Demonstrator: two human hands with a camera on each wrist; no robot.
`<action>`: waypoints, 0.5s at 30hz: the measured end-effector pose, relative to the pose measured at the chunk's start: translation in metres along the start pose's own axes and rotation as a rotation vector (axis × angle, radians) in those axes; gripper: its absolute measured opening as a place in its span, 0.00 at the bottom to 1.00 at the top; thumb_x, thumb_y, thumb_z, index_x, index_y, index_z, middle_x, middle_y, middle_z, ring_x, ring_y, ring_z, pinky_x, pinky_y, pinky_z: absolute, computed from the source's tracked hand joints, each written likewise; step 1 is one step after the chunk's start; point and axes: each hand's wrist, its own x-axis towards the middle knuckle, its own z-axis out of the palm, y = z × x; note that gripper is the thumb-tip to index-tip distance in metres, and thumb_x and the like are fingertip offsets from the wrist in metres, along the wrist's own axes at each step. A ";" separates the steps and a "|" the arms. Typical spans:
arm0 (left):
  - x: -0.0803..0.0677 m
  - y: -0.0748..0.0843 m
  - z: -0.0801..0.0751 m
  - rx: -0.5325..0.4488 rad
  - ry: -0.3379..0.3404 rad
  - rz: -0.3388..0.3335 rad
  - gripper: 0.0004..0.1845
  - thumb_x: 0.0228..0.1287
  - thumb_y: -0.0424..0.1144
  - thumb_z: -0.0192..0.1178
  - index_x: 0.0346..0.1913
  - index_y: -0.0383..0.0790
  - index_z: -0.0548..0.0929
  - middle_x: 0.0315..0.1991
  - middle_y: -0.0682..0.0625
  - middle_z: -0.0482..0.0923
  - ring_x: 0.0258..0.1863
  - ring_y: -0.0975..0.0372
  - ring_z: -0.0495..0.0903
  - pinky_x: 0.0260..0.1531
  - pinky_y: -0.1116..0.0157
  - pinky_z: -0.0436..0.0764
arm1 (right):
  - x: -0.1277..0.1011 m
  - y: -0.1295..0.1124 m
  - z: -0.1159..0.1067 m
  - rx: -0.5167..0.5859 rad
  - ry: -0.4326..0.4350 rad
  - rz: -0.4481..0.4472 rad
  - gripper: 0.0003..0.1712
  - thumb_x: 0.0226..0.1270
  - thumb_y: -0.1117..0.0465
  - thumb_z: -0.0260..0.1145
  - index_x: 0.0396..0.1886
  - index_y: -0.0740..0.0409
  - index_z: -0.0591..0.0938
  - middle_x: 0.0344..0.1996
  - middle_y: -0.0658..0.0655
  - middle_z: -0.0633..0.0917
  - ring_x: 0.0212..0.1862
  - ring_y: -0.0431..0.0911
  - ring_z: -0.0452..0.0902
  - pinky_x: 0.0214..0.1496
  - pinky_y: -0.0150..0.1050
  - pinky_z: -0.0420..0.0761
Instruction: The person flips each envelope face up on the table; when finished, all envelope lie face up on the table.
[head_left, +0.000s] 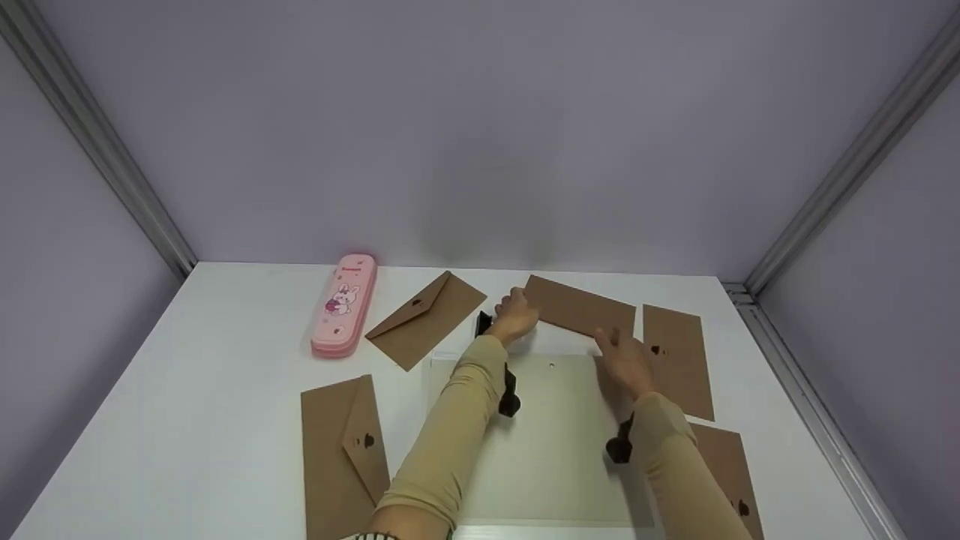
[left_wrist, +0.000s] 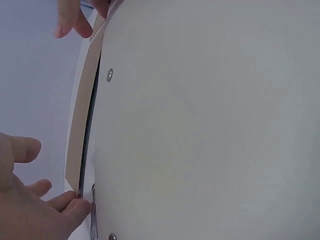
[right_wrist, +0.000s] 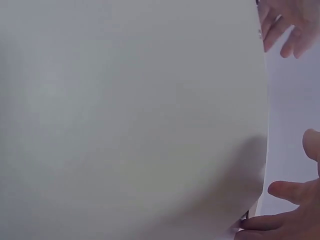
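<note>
A brown envelope (head_left: 581,304) lies flap hidden beyond a pale sheet-like board (head_left: 547,442). My left hand (head_left: 516,316) is at the envelope's left end; in the left wrist view its fingertips (left_wrist: 76,206) touch the near corner, the thumb held apart. My right hand (head_left: 627,366) reaches the envelope's right end, fingers extended. In the right wrist view the lower fingers (right_wrist: 260,223) meet the board's corner, index and thumb spread. A black clip (head_left: 484,324) sits beside my left hand; its wire loop (left_wrist: 93,212) shows in the left wrist view.
A pink pencil case (head_left: 345,307) stands at the back left. Brown envelopes lie around the board: one (head_left: 427,319) behind, one (head_left: 337,450) at left, two at right, the upper one (head_left: 679,367) close to my right hand. Walls bound the white table (head_left: 217,375).
</note>
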 end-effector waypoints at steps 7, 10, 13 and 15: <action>0.002 -0.011 -0.005 -0.021 0.203 0.049 0.21 0.79 0.29 0.52 0.69 0.24 0.75 0.60 0.32 0.84 0.57 0.50 0.86 0.63 0.56 0.83 | -0.004 -0.001 -0.001 0.079 0.060 0.004 0.38 0.87 0.47 0.47 0.84 0.65 0.53 0.81 0.71 0.63 0.81 0.67 0.61 0.80 0.63 0.66; -0.002 -0.012 -0.013 -0.121 0.205 0.029 0.22 0.78 0.29 0.54 0.70 0.27 0.76 0.59 0.35 0.86 0.54 0.53 0.88 0.60 0.57 0.85 | -0.004 -0.004 -0.003 0.117 0.125 -0.007 0.35 0.86 0.54 0.50 0.82 0.67 0.57 0.79 0.72 0.66 0.78 0.66 0.65 0.77 0.60 0.72; -0.009 -0.013 -0.023 -0.197 0.185 0.024 0.23 0.76 0.27 0.54 0.71 0.28 0.76 0.64 0.36 0.83 0.64 0.50 0.83 0.67 0.54 0.82 | -0.003 -0.009 -0.007 0.153 0.227 -0.029 0.34 0.85 0.59 0.51 0.82 0.69 0.58 0.76 0.73 0.69 0.73 0.65 0.71 0.71 0.57 0.78; -0.013 -0.012 -0.030 -0.231 0.185 0.042 0.23 0.73 0.24 0.53 0.70 0.27 0.77 0.65 0.36 0.82 0.65 0.50 0.82 0.66 0.56 0.82 | -0.001 -0.012 -0.010 0.191 0.295 -0.055 0.32 0.84 0.63 0.52 0.80 0.71 0.60 0.70 0.74 0.73 0.65 0.63 0.77 0.61 0.52 0.82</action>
